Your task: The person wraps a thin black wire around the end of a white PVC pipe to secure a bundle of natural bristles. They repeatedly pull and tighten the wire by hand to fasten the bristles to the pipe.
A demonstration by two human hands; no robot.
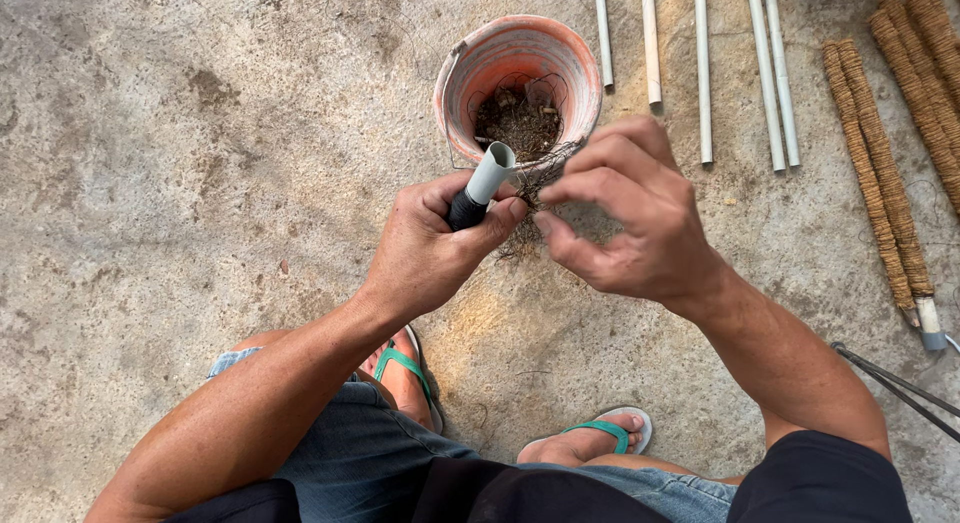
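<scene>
Over the orange plastic bucket (470,78), my left hand (430,248) grips the short grey plastic pipe (482,186) firmly; my right hand (625,208) pinches brown coconut fibre (535,183) beside it, which I judge best pressed tight and evenly.

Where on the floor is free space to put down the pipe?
The concrete floor left of the bucket and the left hand lies bare. A smaller bare patch sits between the right hand and the fibre-wrapped poles. It is crowded at upper right, with white pipes side by side.
</scene>
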